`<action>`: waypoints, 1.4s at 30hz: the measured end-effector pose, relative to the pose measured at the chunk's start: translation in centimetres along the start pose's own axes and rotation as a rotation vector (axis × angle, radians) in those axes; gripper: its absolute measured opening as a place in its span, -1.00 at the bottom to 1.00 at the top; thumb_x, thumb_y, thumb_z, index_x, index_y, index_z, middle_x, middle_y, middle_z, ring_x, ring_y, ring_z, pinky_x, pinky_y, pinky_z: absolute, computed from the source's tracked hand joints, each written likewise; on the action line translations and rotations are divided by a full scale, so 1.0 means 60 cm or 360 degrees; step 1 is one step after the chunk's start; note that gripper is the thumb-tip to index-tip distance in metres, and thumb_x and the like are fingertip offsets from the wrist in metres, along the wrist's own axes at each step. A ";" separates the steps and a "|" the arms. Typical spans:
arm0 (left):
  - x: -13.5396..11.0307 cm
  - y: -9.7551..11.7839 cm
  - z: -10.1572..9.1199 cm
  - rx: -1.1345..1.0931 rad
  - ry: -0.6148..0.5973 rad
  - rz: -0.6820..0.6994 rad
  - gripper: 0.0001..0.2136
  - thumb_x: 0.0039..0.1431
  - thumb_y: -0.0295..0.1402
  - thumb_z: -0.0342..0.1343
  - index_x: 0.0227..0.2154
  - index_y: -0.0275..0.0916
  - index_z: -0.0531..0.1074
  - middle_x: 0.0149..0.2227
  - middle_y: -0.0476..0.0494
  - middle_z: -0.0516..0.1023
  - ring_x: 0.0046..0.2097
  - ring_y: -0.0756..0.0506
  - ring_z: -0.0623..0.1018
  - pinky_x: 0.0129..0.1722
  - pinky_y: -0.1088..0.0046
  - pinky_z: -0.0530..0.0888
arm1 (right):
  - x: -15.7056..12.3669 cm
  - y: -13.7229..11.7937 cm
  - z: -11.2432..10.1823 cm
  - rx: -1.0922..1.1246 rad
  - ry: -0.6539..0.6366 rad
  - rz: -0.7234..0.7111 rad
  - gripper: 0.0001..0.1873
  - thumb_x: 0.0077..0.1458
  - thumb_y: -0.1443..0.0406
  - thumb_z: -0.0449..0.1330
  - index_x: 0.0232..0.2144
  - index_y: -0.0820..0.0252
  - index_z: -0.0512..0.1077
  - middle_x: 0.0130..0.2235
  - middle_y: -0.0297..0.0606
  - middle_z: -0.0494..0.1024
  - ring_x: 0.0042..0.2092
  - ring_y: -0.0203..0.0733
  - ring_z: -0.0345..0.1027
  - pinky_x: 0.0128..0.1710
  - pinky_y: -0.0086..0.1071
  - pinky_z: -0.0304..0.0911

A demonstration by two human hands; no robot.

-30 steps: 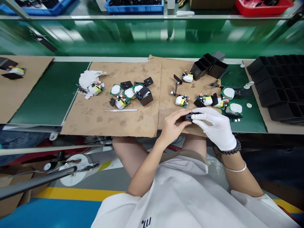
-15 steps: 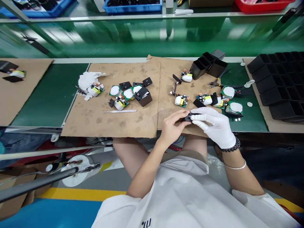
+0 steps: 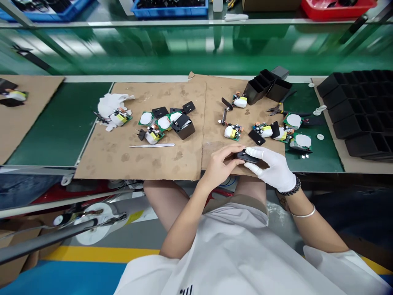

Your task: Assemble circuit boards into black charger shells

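Observation:
A black plastic casing [image 3: 247, 157] is held level between both hands, just above the cardboard's front edge. My left hand [image 3: 220, 163], bare, pinches its left end between thumb and fingers. From the right, my right hand [image 3: 274, 169] in a white glove grips it with thumb and fingertips, which hide part of the casing. Just beyond the hands lie a loose black cover [image 3: 256, 137] and several small circuit boards, among them one with white and yellow parts [image 3: 233, 132]. Farther right is a board with a round white pad [image 3: 301, 141].
Tweezers [image 3: 152, 145] lie on the left cardboard [image 3: 166, 164], near more boards and black covers. A crumpled white glove [image 3: 111, 105] is farther left. Black open cases [image 3: 257, 89] stand behind, beside pliers [image 3: 275, 110]. Rows of black cases [image 3: 346, 110] fill the right side.
My right hand's fingers have shifted on the casing and parted, so more of its black side shows. My left hand keeps its pinch. The whole view has shifted slightly.

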State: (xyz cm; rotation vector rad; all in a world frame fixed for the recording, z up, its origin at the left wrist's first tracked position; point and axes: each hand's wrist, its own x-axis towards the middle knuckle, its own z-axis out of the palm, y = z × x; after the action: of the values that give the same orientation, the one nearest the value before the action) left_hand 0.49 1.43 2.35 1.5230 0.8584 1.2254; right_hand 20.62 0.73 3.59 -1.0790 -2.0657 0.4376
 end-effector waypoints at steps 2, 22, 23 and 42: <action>0.001 0.001 -0.001 -0.0040 -0.0002 -0.0033 -0.79 0.18 -0.29 0.31 -0.13 -0.19 0.57 0.04 -0.23 0.63 0.11 -0.19 0.60 0.19 0.19 0.52 | 0.000 -0.003 0.006 -0.0030 0.0038 -0.0038 -0.65 0.17 0.31 0.28 0.02 0.03 0.53 0.04 -0.18 0.64 0.03 -0.06 0.58 0.06 -0.17 0.52; 0.008 0.006 -0.004 -0.0246 0.0418 -0.0169 -0.74 0.20 -0.18 0.28 -0.14 -0.21 0.50 -0.20 -0.13 0.62 -0.10 -0.07 0.62 0.01 0.38 0.53 | -0.016 -0.044 0.035 -0.0299 0.0588 0.0121 -0.69 0.17 0.36 0.29 -0.02 0.05 0.54 -0.06 -0.16 0.67 -0.05 -0.04 0.61 -0.03 -0.23 0.56; 0.007 0.009 0.000 -0.0207 0.0360 -0.0132 -0.71 0.17 -0.19 0.30 -0.12 -0.21 0.50 -0.15 -0.15 0.61 -0.06 -0.08 0.61 0.04 0.37 0.52 | -0.018 -0.043 0.039 -0.0309 0.0567 0.0129 -0.71 0.18 0.35 0.28 -0.03 0.08 0.54 -0.08 -0.16 0.68 -0.07 -0.05 0.62 -0.06 -0.25 0.57; -0.006 0.006 -0.009 0.0110 0.0728 -0.0180 -0.81 0.30 -0.23 0.14 -0.25 -0.25 0.54 -0.38 -0.08 0.64 -0.41 0.02 0.58 -0.32 0.52 0.52 | -0.022 -0.045 0.055 0.0569 0.0697 0.0771 -0.46 0.00 0.16 0.43 0.05 0.08 0.48 0.13 -0.13 0.58 0.14 0.04 0.50 0.20 -0.08 0.43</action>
State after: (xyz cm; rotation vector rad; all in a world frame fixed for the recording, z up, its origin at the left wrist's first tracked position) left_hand -0.15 1.12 2.62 1.2423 1.2773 1.4984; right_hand 17.10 -1.77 2.40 -1.3100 -1.2794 0.7060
